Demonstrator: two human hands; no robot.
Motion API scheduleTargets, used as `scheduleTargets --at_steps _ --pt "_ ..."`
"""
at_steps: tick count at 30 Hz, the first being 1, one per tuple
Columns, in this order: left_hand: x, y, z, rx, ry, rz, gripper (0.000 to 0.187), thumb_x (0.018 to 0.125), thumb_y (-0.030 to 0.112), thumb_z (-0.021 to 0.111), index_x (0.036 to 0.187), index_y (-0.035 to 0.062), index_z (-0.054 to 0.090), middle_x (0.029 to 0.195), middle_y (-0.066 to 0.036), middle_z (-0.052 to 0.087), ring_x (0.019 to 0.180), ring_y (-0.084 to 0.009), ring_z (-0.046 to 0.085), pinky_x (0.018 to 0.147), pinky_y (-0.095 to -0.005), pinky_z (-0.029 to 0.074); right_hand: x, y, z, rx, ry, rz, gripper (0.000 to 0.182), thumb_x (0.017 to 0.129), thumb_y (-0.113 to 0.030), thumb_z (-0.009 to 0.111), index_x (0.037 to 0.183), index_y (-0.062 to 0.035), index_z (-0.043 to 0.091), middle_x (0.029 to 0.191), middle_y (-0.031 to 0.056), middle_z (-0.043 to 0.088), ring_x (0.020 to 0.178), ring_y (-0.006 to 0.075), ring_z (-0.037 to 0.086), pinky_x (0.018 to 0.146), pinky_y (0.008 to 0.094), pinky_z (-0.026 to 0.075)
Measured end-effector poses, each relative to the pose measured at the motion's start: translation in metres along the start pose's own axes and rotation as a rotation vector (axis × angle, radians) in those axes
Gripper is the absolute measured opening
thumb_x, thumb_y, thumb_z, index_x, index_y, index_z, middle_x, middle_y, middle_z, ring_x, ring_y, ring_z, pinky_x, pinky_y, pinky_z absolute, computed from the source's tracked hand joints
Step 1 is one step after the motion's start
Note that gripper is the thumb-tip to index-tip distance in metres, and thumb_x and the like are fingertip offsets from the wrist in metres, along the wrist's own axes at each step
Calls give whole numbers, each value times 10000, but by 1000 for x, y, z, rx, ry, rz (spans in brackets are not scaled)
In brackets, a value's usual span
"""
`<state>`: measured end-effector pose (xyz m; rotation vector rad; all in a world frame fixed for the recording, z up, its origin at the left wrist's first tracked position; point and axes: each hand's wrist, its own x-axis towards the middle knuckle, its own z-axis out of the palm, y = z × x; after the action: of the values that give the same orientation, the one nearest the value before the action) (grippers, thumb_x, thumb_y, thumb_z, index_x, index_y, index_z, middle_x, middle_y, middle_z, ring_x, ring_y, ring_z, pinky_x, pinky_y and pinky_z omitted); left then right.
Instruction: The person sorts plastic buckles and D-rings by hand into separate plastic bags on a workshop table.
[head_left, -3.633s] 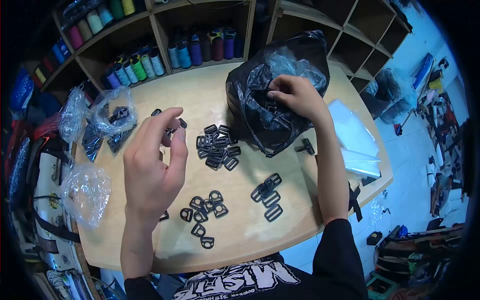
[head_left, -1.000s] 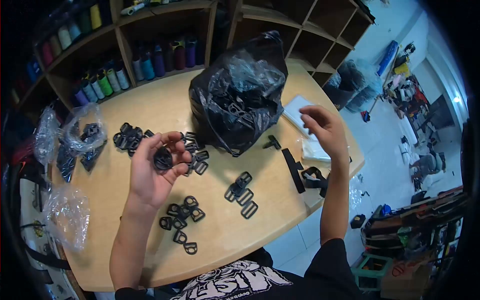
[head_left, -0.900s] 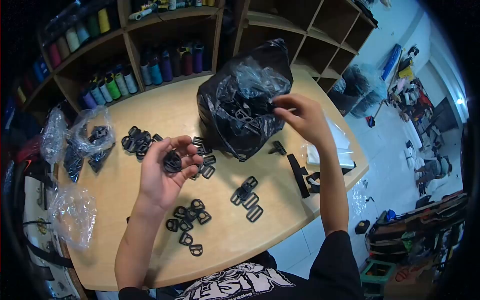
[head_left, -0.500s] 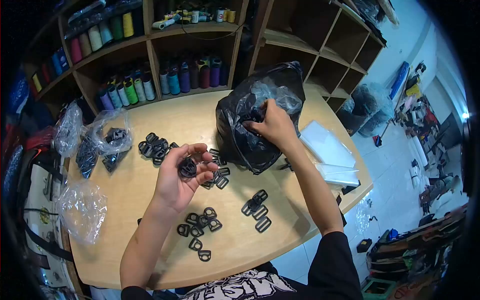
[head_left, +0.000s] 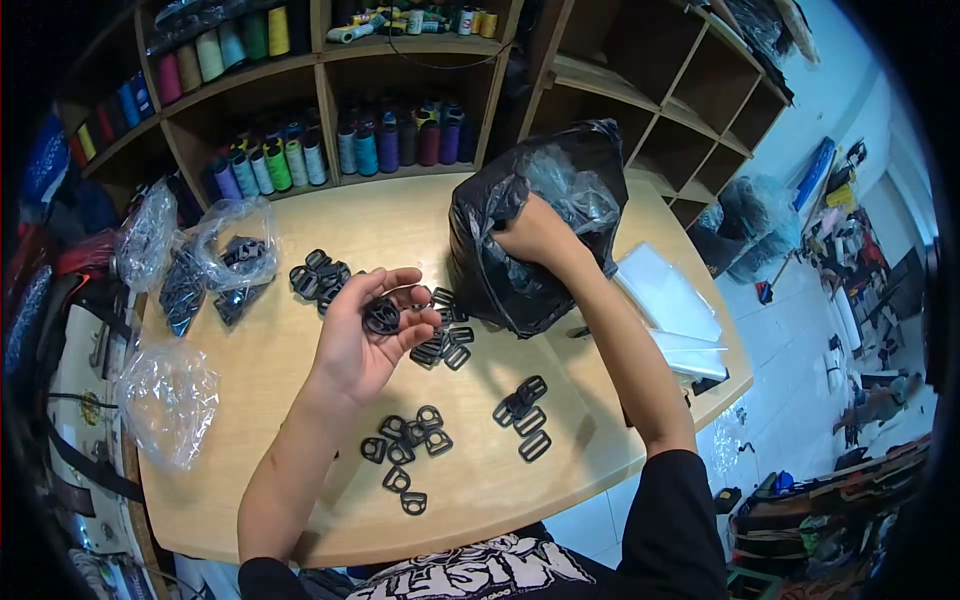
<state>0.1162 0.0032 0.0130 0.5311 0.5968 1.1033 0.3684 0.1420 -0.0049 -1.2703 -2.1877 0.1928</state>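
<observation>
My left hand (head_left: 350, 345) is turned palm up over the table, its fingers curled round a small stack of black plastic buckles (head_left: 381, 317). Into the mouth of a black plastic bag (head_left: 515, 305) reaches my right hand (head_left: 543, 235), its fingers hidden inside. Clear plastic wrap (head_left: 570, 190) shows in the bag's opening. Below my left hand lies a loose group of D-shaped black buckles (head_left: 415, 432). Slotted black strap sliders (head_left: 535, 445) lie to the right of these. Further pieces (head_left: 318, 275) are heaped behind my left hand, and more sliders (head_left: 455, 345) sit beside the bag.
Clear bags, one with black parts (head_left: 240, 260), and a crumpled clear bag (head_left: 168, 405) are at the table's left. White plastic sheets (head_left: 668, 300) lie at the right edge. Behind stand wooden shelves (head_left: 320, 110) with several thread spools (head_left: 275, 165).
My right hand has gone deeper into the black bag, so its fingers no longer show. My left hand still holds the buckles. The whole view has shifted slightly.
</observation>
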Motion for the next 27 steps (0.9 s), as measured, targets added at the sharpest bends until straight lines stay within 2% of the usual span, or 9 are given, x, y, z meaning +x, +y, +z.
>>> scheduleTargets --at_steps 1,4,14,16,20,21,22,24,27 --pt "1 1 -2 -15 -11 7 357 967 280 429 1089 -31 556 910 -122 621 767 -218 660 653 -289 585 0 2 -3 -127 -5 -150 472 696 -250 713 1088 1 632 1068 230 630 1047 391 584 931 428 480" --pt "1 3 -3 -23 -7 10 353 967 282 429 1081 -25 561 908 -120 627 760 -214 662 647 -283 584 1 -3 9 -180 100 -125 370 696 -141 664 1019 36 633 1065 222 640 1039 394 582 939 408 458" --pt "-1 4 -5 3 23 19 349 958 281 442 1077 -21 569 873 -110 638 756 -217 666 647 -286 581 0 -4 6 -330 74 -225 270 773 -137 600 997 12 619 1012 232 644 959 407 615 842 444 504" --pt "0 3 -6 -9 15 11 346 955 270 442 1080 -25 570 869 -115 642 751 -223 668 646 -292 583 1 -26 -13 -106 44 102 238 815 -126 547 995 14 616 1007 245 642 955 416 618 841 455 501" --pt "1 0 -6 -29 7 10 340 954 257 438 1080 -30 570 860 -118 644 739 -229 669 644 -302 585 9 30 -4 -157 27 8 251 875 -117 490 1074 6 581 1002 263 640 980 433 609 841 464 496" --pt "1 -2 -6 -36 8 8 338 953 251 437 1081 -33 568 857 -118 644 735 -232 670 643 -304 587 11 26 -12 -178 94 -248 238 885 -88 485 1087 10 562 999 265 643 968 437 610 828 465 496" --pt "1 -3 -6 -42 9 5 336 952 245 436 1082 -36 566 854 -118 645 732 -235 670 642 -307 588 11 21 -18 -180 94 -254 238 885 -88 485 1087 10 562 999 265 643 968 437 610 828 465 496" --pt "2 -6 -6 -40 23 3 331 951 234 436 1073 -42 571 857 -121 643 743 -240 672 648 -311 591 7 9 -33 -89 222 -18 179 885 -74 537 1031 4 604 1084 232 639 1054 388 598 856 383 491" --pt "4 -13 -8 -56 47 -23 326 950 218 432 1047 -54 582 862 -130 640 765 -251 674 666 -318 594 2 6 -57 86 234 111 196 949 -175 545 1041 -8 591 948 132 655 884 285 633 756 356 498"
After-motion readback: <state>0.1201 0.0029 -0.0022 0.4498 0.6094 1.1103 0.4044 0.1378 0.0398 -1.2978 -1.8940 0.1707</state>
